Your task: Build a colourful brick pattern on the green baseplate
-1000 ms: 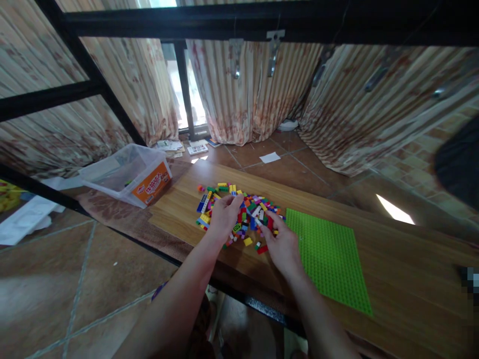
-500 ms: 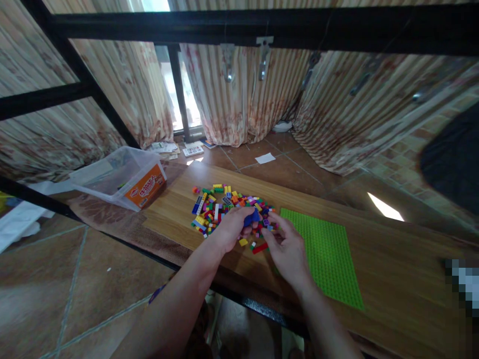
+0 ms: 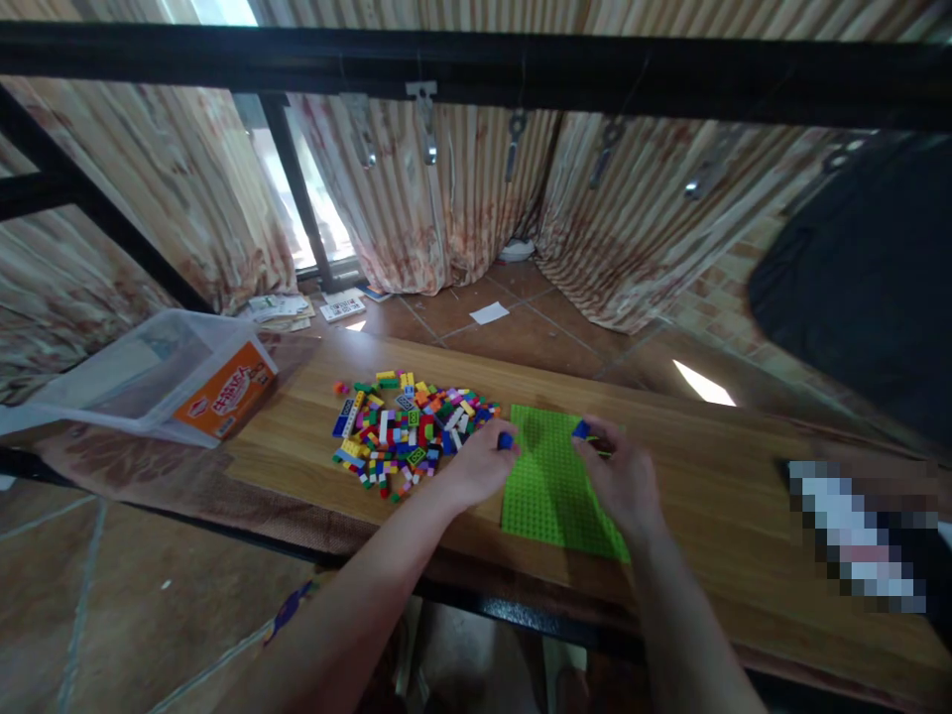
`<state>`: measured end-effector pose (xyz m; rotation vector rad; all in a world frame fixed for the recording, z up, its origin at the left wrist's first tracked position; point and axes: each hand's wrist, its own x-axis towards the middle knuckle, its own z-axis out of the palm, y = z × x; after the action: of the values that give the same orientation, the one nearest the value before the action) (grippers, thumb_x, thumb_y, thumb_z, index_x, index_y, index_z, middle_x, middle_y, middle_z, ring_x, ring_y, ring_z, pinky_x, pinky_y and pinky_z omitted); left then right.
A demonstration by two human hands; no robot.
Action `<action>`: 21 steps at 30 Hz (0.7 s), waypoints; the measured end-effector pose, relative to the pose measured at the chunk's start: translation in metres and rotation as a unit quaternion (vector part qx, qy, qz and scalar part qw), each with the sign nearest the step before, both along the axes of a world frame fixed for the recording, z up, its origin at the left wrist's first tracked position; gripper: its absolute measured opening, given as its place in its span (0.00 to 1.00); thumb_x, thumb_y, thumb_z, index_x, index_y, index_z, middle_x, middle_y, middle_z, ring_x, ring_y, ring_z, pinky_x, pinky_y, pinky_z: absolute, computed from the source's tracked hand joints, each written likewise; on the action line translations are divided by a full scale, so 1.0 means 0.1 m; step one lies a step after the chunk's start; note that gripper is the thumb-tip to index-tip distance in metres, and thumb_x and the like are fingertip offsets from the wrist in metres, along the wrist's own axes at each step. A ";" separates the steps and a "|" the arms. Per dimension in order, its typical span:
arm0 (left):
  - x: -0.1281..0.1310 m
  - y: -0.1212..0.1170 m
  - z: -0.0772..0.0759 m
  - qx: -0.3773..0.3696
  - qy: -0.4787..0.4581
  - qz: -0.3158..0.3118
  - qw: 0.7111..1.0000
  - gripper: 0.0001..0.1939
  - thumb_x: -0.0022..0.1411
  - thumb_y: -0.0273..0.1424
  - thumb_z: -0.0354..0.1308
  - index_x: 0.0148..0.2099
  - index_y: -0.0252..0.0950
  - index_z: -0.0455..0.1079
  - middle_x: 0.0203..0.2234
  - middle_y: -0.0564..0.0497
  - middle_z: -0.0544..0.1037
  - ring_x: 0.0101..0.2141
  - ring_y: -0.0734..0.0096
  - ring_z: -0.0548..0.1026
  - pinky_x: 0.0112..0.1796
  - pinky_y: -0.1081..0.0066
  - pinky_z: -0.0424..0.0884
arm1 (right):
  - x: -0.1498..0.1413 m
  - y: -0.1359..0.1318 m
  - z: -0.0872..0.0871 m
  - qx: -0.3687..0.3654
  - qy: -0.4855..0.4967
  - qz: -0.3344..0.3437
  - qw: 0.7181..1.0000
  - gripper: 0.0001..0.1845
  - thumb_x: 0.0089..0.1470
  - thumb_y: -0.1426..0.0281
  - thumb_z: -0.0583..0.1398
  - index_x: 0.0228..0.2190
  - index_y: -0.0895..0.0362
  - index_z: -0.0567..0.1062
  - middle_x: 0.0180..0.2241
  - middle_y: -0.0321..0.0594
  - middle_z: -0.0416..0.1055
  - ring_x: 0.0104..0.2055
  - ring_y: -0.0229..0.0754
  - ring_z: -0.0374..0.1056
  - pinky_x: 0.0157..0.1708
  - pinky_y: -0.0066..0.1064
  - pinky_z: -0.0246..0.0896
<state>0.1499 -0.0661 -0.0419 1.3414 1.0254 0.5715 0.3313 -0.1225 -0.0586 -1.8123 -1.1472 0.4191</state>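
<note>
A heap of small coloured bricks (image 3: 406,428) lies on a wooden board (image 3: 312,436). To its right sits a green baseplate (image 3: 548,486). My left hand (image 3: 482,464) is at the plate's left edge, fingers pinched on a blue brick (image 3: 506,439). Over the plate's right half, my right hand (image 3: 621,476) is closed on a second blue brick (image 3: 581,429) near the far edge.
A clear plastic tub with an orange label (image 3: 175,382) stands at the left end of the board. Black metal bars (image 3: 476,69) cross overhead. Curtains (image 3: 446,188) hang behind, with papers on the tiled floor. A dark shape (image 3: 870,278) sits at the right.
Both hands moved right from the brick heap to the green baseplate, each carrying a blue brick. The view also swung to the right.
</note>
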 end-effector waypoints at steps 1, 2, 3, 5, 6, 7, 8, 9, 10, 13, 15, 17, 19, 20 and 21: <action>0.03 0.00 -0.03 0.026 0.013 -0.010 1.000 0.17 0.50 0.19 0.52 0.44 0.35 0.64 0.32 0.52 0.73 0.28 0.75 0.68 0.29 0.76 0.63 | 0.09 -0.01 -0.04 -0.022 -0.018 -0.004 1.000 0.21 0.48 0.62 0.59 0.43 0.59 0.75 0.34 0.45 0.77 0.32 0.44 0.71 0.34 0.37 0.67; 0.05 0.00 -0.06 0.044 0.019 -0.021 0.999 0.18 0.51 0.18 0.51 0.46 0.34 0.63 0.33 0.51 0.74 0.30 0.74 0.70 0.30 0.75 0.64 | 0.15 -0.02 -0.09 -0.041 -0.040 0.001 0.998 0.21 0.48 0.64 0.58 0.44 0.59 0.75 0.34 0.45 0.77 0.32 0.44 0.71 0.35 0.38 0.66; 0.07 -0.01 -0.09 0.055 0.019 -0.033 0.998 0.18 0.52 0.18 0.49 0.47 0.34 0.62 0.33 0.50 0.74 0.32 0.73 0.71 0.32 0.75 0.65 | 0.20 -0.03 -0.13 -0.057 -0.063 0.012 0.996 0.21 0.48 0.66 0.58 0.44 0.59 0.75 0.35 0.44 0.77 0.32 0.44 0.71 0.35 0.38 0.66; 0.10 -0.05 -0.10 0.066 0.023 -0.058 0.996 0.17 0.55 0.20 0.48 0.47 0.33 0.61 0.33 0.49 0.75 0.32 0.71 0.72 0.32 0.74 0.66 | 0.25 -0.05 -0.20 -0.078 -0.106 0.040 0.991 0.21 0.47 0.70 0.57 0.45 0.57 0.74 0.38 0.44 0.76 0.34 0.44 0.72 0.38 0.39 0.66; 0.10 -0.07 -0.09 0.075 0.033 -0.072 0.994 0.15 0.56 0.21 0.49 0.47 0.34 0.61 0.33 0.49 0.75 0.32 0.71 0.72 0.32 0.73 0.66 | 0.27 -0.05 -0.23 -0.083 -0.122 0.052 0.988 0.21 0.46 0.72 0.56 0.45 0.56 0.75 0.39 0.44 0.76 0.35 0.44 0.72 0.40 0.39 0.66; 0.11 -0.11 -0.08 0.090 0.050 -0.088 0.991 0.13 0.57 0.23 0.50 0.46 0.34 0.63 0.33 0.49 0.75 0.32 0.70 0.73 0.32 0.73 0.67 | 0.28 -0.06 -0.24 -0.084 -0.135 0.062 0.985 0.22 0.46 0.75 0.55 0.44 0.55 0.75 0.40 0.44 0.75 0.36 0.44 0.72 0.41 0.39 0.66; 0.11 -0.15 -0.07 0.108 0.071 -0.109 0.986 0.11 0.57 0.24 0.51 0.44 0.34 0.65 0.32 0.49 0.76 0.32 0.70 0.73 0.32 0.73 0.67 | 0.29 -0.06 -0.26 -0.080 -0.145 0.073 0.983 0.23 0.45 0.76 0.55 0.44 0.54 0.75 0.41 0.43 0.75 0.37 0.44 0.72 0.42 0.39 0.66; 0.12 -0.19 -0.05 0.126 0.092 -0.132 0.979 0.10 0.57 0.25 0.52 0.42 0.35 0.67 0.32 0.49 0.76 0.32 0.69 0.73 0.33 0.72 0.67 | 0.30 -0.05 -0.26 -0.074 -0.153 0.084 0.982 0.23 0.44 0.77 0.54 0.43 0.54 0.75 0.42 0.43 0.74 0.39 0.44 0.72 0.43 0.39 0.66; 0.13 -0.24 -0.03 0.143 0.109 -0.156 0.971 0.09 0.57 0.26 0.53 0.41 0.35 0.69 0.31 0.49 0.77 0.32 0.69 0.73 0.34 0.72 0.68 | 0.32 -0.05 -0.27 -0.068 -0.160 0.094 0.980 0.23 0.44 0.77 0.54 0.43 0.54 0.76 0.42 0.44 0.74 0.39 0.44 0.71 0.44 0.40 0.66; 0.16 -0.37 -0.01 0.161 0.124 -0.231 0.951 0.10 0.57 0.26 0.53 0.40 0.35 0.74 0.33 0.50 0.79 0.35 0.69 0.75 0.38 0.72 0.69 | 0.33 -0.03 -0.27 -0.065 -0.191 0.101 0.974 0.18 0.47 0.72 0.56 0.41 0.55 0.76 0.42 0.45 0.73 0.39 0.46 0.71 0.44 0.43 0.66; 0.18 -0.41 -0.01 0.165 0.125 -0.261 0.943 0.13 0.57 0.25 0.52 0.41 0.35 0.76 0.35 0.50 0.80 0.37 0.68 0.76 0.39 0.73 0.70 | 0.33 -0.03 -0.28 -0.071 -0.217 0.092 0.969 0.16 0.48 0.69 0.56 0.40 0.55 0.76 0.41 0.46 0.74 0.39 0.48 0.70 0.44 0.45 0.65; 0.17 -0.42 0.00 0.171 0.130 -0.273 0.938 0.15 0.57 0.25 0.52 0.42 0.35 0.77 0.37 0.49 0.81 0.38 0.68 0.76 0.40 0.73 0.70 | 0.31 -0.03 -0.28 -0.069 -0.235 0.095 0.965 0.16 0.49 0.71 0.54 0.39 0.55 0.77 0.41 0.47 0.74 0.41 0.50 0.70 0.46 0.46 0.64; 0.13 -0.40 0.00 0.176 0.141 -0.275 0.935 0.15 0.56 0.24 0.52 0.43 0.34 0.77 0.37 0.49 0.81 0.38 0.68 0.76 0.40 0.73 0.70 | 0.25 -0.04 -0.26 -0.064 -0.229 0.121 0.964 0.17 0.50 0.73 0.52 0.39 0.55 0.77 0.41 0.45 0.75 0.43 0.49 0.70 0.47 0.45 0.63; 0.11 -0.39 0.01 0.178 0.146 -0.278 0.933 0.15 0.56 0.23 0.52 0.42 0.34 0.77 0.38 0.48 0.81 0.38 0.68 0.76 0.40 0.74 0.70 | 0.21 -0.03 -0.24 -0.058 -0.222 0.136 0.964 0.18 0.50 0.73 0.52 0.39 0.55 0.77 0.42 0.45 0.75 0.44 0.48 0.70 0.48 0.44 0.63; 0.08 -0.38 0.01 0.179 0.151 -0.283 0.930 0.15 0.55 0.23 0.52 0.42 0.34 0.78 0.37 0.48 0.81 0.38 0.68 0.76 0.40 0.74 0.70 | 0.16 -0.02 -0.22 -0.048 -0.218 0.148 0.963 0.18 0.50 0.73 0.52 0.40 0.54 0.77 0.42 0.44 0.75 0.45 0.48 0.69 0.49 0.44 0.62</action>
<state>0.1582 -0.1037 -0.0413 2.0009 0.7329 0.1113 0.3470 -0.1248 -0.0803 -1.8752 -1.7421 0.2513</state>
